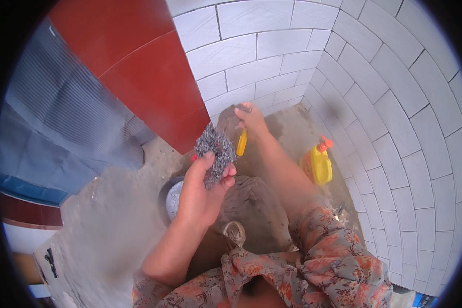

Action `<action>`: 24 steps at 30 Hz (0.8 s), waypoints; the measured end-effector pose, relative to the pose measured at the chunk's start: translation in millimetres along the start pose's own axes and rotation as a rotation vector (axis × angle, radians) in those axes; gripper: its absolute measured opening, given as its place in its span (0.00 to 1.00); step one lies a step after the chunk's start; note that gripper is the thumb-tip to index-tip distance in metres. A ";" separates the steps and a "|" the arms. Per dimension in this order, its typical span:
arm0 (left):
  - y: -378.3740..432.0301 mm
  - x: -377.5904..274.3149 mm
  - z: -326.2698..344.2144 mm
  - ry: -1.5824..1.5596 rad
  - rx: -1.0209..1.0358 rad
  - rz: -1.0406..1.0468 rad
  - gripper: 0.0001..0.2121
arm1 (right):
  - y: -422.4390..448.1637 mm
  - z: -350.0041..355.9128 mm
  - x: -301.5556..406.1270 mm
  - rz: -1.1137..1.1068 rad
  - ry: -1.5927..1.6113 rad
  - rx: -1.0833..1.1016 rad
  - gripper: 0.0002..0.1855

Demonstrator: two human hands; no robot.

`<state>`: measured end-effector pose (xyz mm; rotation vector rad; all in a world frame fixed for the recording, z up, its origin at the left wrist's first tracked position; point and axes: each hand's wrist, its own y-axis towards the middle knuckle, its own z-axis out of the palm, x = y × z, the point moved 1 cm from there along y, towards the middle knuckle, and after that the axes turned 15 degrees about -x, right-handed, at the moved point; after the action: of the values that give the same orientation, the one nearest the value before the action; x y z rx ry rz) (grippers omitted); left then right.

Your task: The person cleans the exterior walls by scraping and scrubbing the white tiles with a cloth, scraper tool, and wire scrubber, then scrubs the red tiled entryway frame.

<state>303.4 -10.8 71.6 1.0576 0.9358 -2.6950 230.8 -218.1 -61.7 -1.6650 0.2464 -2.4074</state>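
Note:
My left hand (202, 188) grips a grey metal-wire scourer (215, 148), raised in front of me, between thumb and fingers. Farther off, close to the tiled wall, my right hand (252, 119) is closed on a grey-brown item (231, 117) whose kind I cannot make out. A yellow handle (241, 142) points down just below the right hand; whether it joins that item is unclear. Partly hidden behind my left wrist, a dark bucket (163, 196) holds pale, foamy liquid (173, 198). Something small and red (193, 158) shows beside the scourer.
To the right, a yellow bottle (321, 165) with an orange pump top stands on the wet concrete floor (111, 208). White tiled walls (369, 115) meet in a corner ahead. Red panels (150, 84) and a grey-blue curtain-like sheet (61, 104) are at left. A shoe (235, 233) shows below.

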 end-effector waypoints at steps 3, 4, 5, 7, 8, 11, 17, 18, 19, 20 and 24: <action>-10.0 4.4 -0.1 -0.031 0.011 0.006 0.09 | -31.0 -11.4 17.2 0.045 0.136 -0.016 0.06; -15.7 4.4 1.9 -0.041 -0.066 0.001 0.09 | -40.4 -14.5 22.2 0.051 0.124 -0.020 0.06; -18.3 3.8 0.8 -0.048 -0.070 -0.010 0.09 | -48.3 -16.2 28.6 0.047 0.190 0.023 0.06; -24.2 -2.0 -6.7 -0.072 -0.009 0.046 0.08 | -75.9 -11.6 40.1 0.047 0.256 0.068 0.07; -29.0 -3.1 -11.1 -0.096 -0.014 0.059 0.09 | -90.6 -10.3 45.6 0.052 0.263 0.035 0.07; -44.3 -9.4 -24.2 -0.097 -0.068 0.077 0.09 | -126.3 -5.5 58.0 0.032 0.309 0.049 0.06; -57.5 -2.4 -33.1 -0.059 -0.115 0.125 0.09 | -186.0 -13.1 83.8 -0.065 0.364 0.135 0.05; -55.1 0.1 -32.1 -0.035 -0.115 0.144 0.09 | -197.9 -15.3 90.4 -0.100 0.345 0.180 0.04; -54.9 0.8 -30.8 -0.034 -0.108 0.131 0.09 | -210.6 -15.8 94.1 -0.105 0.340 0.166 0.04; -54.7 1.0 -27.1 0.004 -0.112 0.125 0.10 | -221.9 -14.5 99.7 -0.115 0.284 0.154 0.05; -61.9 19.4 -25.0 -0.067 0.002 0.084 0.11 | -265.5 -2.9 111.6 -0.170 0.034 0.140 0.07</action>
<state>284.7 56.1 76.4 0.9768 0.8580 -2.6460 170.7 9.2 104.7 -1.6440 -0.0603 -2.5105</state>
